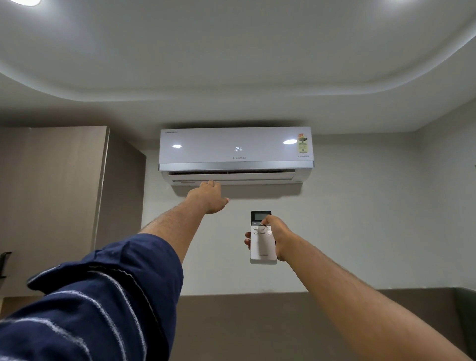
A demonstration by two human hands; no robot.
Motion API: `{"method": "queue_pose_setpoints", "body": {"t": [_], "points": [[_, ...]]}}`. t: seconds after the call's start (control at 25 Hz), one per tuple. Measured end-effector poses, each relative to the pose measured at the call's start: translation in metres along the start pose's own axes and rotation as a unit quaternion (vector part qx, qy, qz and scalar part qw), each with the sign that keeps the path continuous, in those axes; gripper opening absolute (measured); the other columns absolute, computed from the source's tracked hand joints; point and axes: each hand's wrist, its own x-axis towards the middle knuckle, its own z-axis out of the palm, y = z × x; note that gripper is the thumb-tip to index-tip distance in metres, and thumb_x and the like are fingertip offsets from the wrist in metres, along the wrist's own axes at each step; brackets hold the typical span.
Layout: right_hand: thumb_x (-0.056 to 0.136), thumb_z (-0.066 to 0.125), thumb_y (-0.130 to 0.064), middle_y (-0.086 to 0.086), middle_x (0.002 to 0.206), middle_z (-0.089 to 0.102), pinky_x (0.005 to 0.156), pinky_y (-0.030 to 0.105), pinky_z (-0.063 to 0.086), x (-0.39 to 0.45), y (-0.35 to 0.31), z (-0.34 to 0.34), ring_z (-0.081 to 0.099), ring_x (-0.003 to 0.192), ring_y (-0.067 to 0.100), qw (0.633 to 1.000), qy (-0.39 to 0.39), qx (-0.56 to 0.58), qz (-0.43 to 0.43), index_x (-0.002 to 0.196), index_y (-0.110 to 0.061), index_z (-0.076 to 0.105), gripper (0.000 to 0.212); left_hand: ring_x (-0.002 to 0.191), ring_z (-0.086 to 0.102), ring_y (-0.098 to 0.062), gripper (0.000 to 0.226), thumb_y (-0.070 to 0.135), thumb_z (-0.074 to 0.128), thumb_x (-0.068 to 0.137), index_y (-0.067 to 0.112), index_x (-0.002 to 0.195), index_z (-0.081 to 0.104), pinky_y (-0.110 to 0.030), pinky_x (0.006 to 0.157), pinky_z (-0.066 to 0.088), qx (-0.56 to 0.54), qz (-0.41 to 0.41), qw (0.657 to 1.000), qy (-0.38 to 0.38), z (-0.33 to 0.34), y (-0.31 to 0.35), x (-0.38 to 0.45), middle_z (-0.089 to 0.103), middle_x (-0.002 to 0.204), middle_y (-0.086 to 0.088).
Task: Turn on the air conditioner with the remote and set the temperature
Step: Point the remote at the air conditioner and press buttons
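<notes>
Sleeved left hand (210, 197) nears air conditioner (235, 152) showing 24.

You are looking at a pale wall (360, 219) that is carrying the white air conditioner (235, 154) high up, just beneath the ceiling (231, 64); its front is showing 24, with a yellow label at its right end.

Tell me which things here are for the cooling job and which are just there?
For the job:
- air conditioner, showing 24
- remote, held in the right hand
- left hand, open, reaching up under the vent

Just there:
- wooden cupboard
- ceiling light
- yellow sticker on the unit
</notes>
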Motion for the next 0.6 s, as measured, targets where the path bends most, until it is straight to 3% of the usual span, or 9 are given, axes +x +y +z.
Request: {"method": "queue_pose_setpoints", "body": {"t": [0.6], "points": [[0.076, 0.042, -0.011, 0.016, 0.086, 0.072, 0.064, 0.033, 0.055, -0.0077, 0.0023, 0.0024, 0.070, 0.059, 0.030, 1.000, -0.014, -0.017, 0.007, 0.132, 0.000, 0.051, 0.057, 0.151, 0.012, -0.028, 0.070, 0.044, 0.034, 0.099, 0.006, 0.155, 0.014, -0.049, 0.119, 0.024, 0.010, -0.004, 1.000, -0.004, -0.0020, -0.0012, -0.0029, 0.014, 0.164, -0.010]]}}
